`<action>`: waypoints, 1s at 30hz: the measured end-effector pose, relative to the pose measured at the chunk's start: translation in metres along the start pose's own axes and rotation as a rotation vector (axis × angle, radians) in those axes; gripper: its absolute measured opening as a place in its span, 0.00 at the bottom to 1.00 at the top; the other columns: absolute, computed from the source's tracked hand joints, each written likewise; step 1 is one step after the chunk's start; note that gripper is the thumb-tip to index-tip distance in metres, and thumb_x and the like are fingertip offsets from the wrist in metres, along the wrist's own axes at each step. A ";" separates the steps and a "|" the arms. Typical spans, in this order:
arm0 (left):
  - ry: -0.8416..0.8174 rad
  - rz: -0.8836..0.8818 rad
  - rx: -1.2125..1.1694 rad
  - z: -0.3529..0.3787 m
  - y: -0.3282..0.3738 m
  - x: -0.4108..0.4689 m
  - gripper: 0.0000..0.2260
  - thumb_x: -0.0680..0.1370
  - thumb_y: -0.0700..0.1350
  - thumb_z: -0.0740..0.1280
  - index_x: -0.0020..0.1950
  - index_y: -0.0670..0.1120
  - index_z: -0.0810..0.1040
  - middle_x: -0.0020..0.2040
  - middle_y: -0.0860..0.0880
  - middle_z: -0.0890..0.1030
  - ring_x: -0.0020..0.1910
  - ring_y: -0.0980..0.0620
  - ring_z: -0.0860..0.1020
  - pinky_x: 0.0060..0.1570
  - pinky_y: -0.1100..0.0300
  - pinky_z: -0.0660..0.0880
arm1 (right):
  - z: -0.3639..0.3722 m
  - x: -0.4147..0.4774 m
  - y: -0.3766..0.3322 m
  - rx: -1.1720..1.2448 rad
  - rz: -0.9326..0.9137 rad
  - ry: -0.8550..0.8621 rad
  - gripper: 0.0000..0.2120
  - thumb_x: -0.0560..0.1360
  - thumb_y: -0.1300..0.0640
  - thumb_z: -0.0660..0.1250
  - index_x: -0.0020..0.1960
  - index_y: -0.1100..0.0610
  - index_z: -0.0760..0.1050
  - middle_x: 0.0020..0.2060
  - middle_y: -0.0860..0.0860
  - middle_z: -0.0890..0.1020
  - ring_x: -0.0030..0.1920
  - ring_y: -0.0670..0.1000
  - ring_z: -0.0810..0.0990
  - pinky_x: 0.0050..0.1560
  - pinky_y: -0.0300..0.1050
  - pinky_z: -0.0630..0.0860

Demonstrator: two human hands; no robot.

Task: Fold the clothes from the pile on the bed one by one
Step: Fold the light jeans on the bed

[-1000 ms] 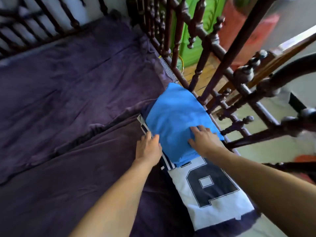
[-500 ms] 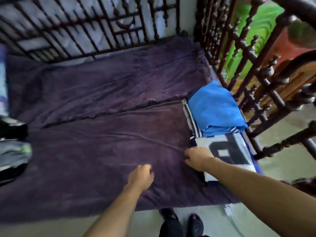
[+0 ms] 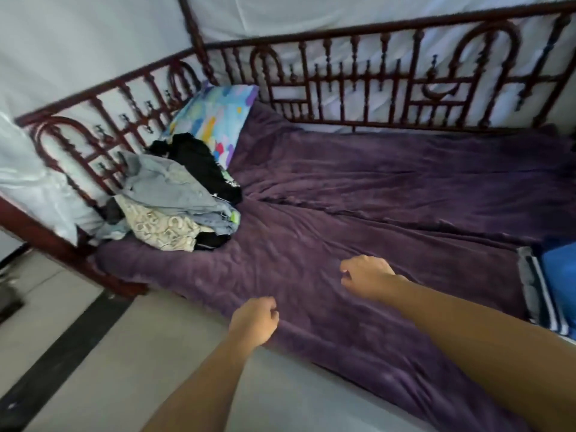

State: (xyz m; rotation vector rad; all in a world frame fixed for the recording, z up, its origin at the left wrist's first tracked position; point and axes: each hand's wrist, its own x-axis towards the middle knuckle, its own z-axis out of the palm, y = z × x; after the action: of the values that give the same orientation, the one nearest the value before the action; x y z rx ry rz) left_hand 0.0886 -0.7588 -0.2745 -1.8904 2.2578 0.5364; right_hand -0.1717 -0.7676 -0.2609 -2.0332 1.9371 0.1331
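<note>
A pile of unfolded clothes [image 3: 174,201] lies at the left end of the bed, with a grey garment on top, a cream patterned one below and a black one behind. Folded clothes [image 3: 558,275], a blue piece over a striped one, sit at the right edge of the frame. My left hand [image 3: 254,321] hovers at the bed's front edge with fingers loosely curled and nothing in it. My right hand [image 3: 366,275] hangs over the purple bedspread [image 3: 389,213], also loosely curled and holding nothing. Both hands are well right of the pile.
A colourful pillow [image 3: 215,116] leans against the dark red wooden railing [image 3: 358,88] that runs along the back and left side. White fabric [image 3: 34,188] drapes over the left rail. Pale floor with a dark stripe [image 3: 71,347] lies in front of the bed.
Both hands left the folded blue garment and drew back over the bedspread. The view swung left, bringing the unfolded pile and pillow into sight and pushing the folded stack to the right edge.
</note>
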 end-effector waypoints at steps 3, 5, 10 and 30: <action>0.014 -0.044 -0.045 -0.025 -0.084 0.008 0.13 0.78 0.51 0.61 0.60 0.51 0.77 0.56 0.49 0.81 0.59 0.47 0.78 0.55 0.57 0.72 | 0.001 0.045 -0.079 0.011 -0.024 -0.015 0.15 0.76 0.48 0.60 0.59 0.51 0.76 0.58 0.54 0.79 0.57 0.58 0.78 0.51 0.48 0.73; 0.024 -0.068 -0.052 -0.044 -0.136 0.015 0.13 0.78 0.51 0.61 0.60 0.50 0.77 0.56 0.49 0.81 0.59 0.48 0.78 0.54 0.57 0.72 | 0.001 0.075 -0.128 0.038 -0.043 -0.032 0.15 0.76 0.48 0.60 0.61 0.50 0.75 0.59 0.52 0.79 0.58 0.57 0.78 0.53 0.48 0.74; 0.031 -0.130 -0.048 -0.088 -0.238 0.041 0.12 0.79 0.49 0.61 0.59 0.49 0.77 0.56 0.47 0.81 0.57 0.46 0.78 0.53 0.56 0.74 | -0.005 0.134 -0.223 0.076 -0.089 -0.064 0.16 0.77 0.46 0.61 0.62 0.49 0.74 0.60 0.51 0.78 0.58 0.56 0.77 0.55 0.48 0.74; -0.008 -0.166 -0.089 -0.201 -0.448 0.298 0.10 0.79 0.49 0.60 0.56 0.49 0.77 0.51 0.50 0.81 0.55 0.47 0.77 0.53 0.55 0.73 | -0.042 0.464 -0.357 0.098 -0.023 -0.197 0.17 0.76 0.48 0.61 0.63 0.48 0.73 0.63 0.53 0.76 0.62 0.57 0.76 0.56 0.49 0.73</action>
State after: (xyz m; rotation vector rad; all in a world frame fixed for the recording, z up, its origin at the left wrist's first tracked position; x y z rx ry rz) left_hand 0.4894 -1.1701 -0.2671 -2.0902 2.0797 0.6268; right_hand 0.2064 -1.2147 -0.2948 -1.9024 1.7648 0.2198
